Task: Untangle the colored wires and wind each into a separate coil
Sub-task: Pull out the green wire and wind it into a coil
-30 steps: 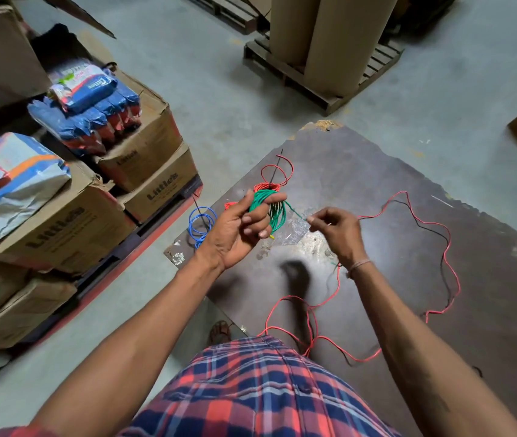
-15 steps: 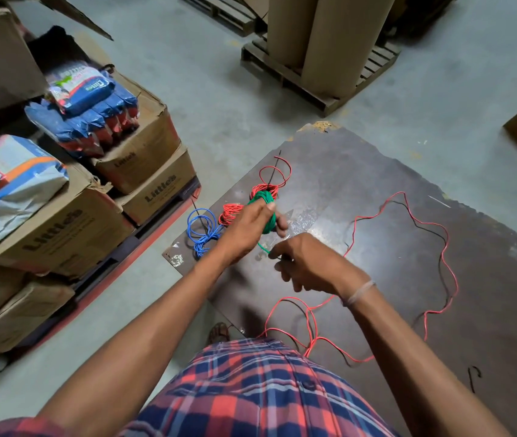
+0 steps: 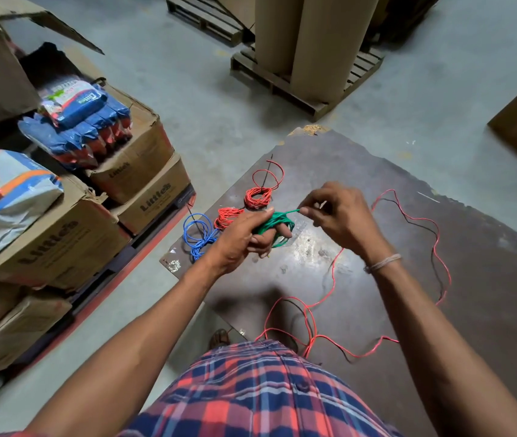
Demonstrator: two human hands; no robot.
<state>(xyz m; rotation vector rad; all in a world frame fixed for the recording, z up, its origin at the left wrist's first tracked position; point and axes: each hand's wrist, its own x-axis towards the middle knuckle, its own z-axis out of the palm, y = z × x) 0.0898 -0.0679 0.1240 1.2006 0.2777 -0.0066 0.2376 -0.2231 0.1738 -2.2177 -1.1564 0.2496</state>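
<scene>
left hand [image 3: 244, 238]: fingers curled through green wire coil [image 3: 277, 227], gripping it above the dark board [image 3: 471, 247] | right hand [image 3: 337, 212]: pinching the green free end just beside the coil | on board: two red coils [image 3: 257, 197], blue coil [image 3: 198, 233], loose red wire [image 3: 439, 247] sprawled right, black strand alongside

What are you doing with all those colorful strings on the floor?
They are wires. A person is winding the green wire into a coil around the fingers of the left hand, while the right hand pinches its loose end. Two red coils and a blue coil lie on the dark board. A long red wire and a black wire are loose there, not yet coiled.
</scene>
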